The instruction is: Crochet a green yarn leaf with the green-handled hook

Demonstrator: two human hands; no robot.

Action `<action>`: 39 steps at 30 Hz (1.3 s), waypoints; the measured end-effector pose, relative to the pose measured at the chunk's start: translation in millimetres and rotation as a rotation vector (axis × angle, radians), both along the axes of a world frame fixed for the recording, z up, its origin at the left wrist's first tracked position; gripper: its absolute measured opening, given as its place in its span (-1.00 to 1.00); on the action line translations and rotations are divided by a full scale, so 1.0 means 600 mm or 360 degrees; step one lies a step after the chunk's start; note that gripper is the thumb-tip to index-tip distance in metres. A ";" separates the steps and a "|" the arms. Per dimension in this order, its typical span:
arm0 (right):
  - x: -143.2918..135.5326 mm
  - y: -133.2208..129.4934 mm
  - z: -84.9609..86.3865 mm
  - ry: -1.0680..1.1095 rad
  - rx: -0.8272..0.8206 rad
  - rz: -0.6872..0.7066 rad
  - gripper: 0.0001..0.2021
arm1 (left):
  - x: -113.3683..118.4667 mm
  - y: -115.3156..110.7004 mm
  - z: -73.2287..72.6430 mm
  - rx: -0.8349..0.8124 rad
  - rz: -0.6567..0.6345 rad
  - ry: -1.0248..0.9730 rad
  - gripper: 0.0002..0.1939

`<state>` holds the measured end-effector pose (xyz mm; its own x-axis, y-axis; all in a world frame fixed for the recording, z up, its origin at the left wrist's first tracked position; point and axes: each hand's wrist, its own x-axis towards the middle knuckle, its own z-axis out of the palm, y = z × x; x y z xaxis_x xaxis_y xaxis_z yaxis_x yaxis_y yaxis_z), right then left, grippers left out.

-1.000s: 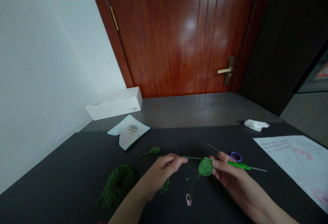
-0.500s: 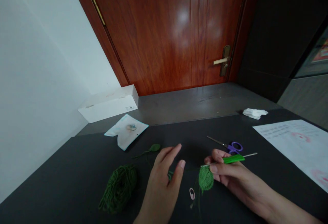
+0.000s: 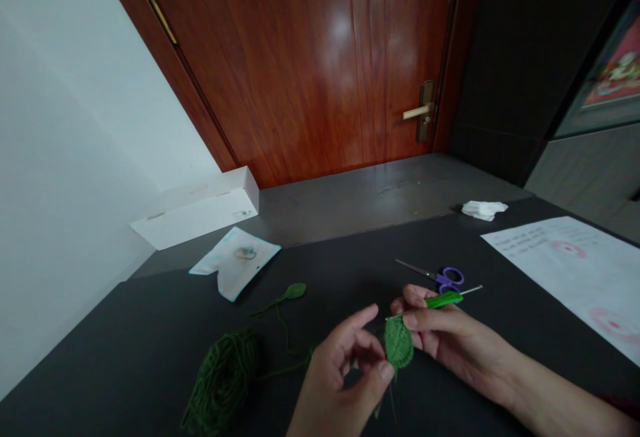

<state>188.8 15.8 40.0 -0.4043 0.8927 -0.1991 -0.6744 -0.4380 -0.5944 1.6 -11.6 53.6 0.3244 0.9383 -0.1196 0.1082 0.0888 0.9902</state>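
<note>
My right hand (image 3: 440, 320) is closed around a crochet hook (image 3: 444, 300) with a green handle, its metal tip at the top of a green crocheted piece (image 3: 399, 344). The piece is a small oval, with loose yarn ends hanging below it. From the left, my left hand (image 3: 350, 370) pinches the lower left edge of the piece between thumb and a bent finger, the index finger raised. A strand of green yarn runs behind this hand toward a dark green yarn skein (image 3: 223, 377). A small crocheted leaf shape (image 3: 296, 290) with a yarn tail lies on the table.
Purple-handled scissors (image 3: 440, 278) lie just beyond my right hand. Printed paper (image 3: 570, 270) is at the right, near a crumpled white tissue (image 3: 484, 210). At the left are a white packet (image 3: 240, 270) and a long white box (image 3: 200, 214) against the wall.
My left hand has moved right from beside the crocheted piece and closed on its lower edge. The pink stitch marker below the piece is now out of sight. The view has shifted slightly right.
</note>
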 end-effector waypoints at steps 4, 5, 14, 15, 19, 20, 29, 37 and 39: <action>0.004 0.004 -0.009 0.0004 0.0040 0.0034 -0.78 | 0.003 0.002 0.006 -0.0060 -0.0040 -0.0008 -0.44; 0.004 0.005 -0.010 0.0000 0.0056 0.0037 -0.78 | 0.004 0.002 0.005 -0.0069 -0.0026 -0.0032 -0.44; 0.006 0.006 -0.005 -0.0134 0.0207 0.0032 -0.75 | 0.009 0.003 -0.031 -0.0041 0.0017 -0.0083 -0.38; 0.006 0.006 -0.004 -0.0160 0.0230 0.0023 -0.75 | 0.009 0.003 -0.030 -0.0053 0.0000 -0.0101 -0.37; 0.008 0.005 0.000 -0.0259 0.0315 -0.0010 -0.74 | 0.011 0.001 -0.020 -0.0149 -0.0068 -0.0165 -0.38; 0.009 0.005 0.000 -0.0278 0.0328 -0.0018 -0.74 | 0.011 0.000 -0.021 -0.0154 -0.0063 -0.0167 -0.38; 0.003 -0.001 0.001 -0.0444 0.0419 -0.0053 -0.72 | 0.021 -0.001 -0.040 -0.0117 0.0112 -0.0345 -0.36; -0.003 -0.006 0.010 -0.0472 0.0433 -0.0053 -0.69 | 0.023 0.001 -0.033 -0.0135 0.0182 -0.0389 -0.38; -0.002 -0.007 0.010 -0.0471 0.0446 -0.0046 -0.69 | 0.024 -0.002 -0.030 -0.0107 0.0190 -0.0376 -0.37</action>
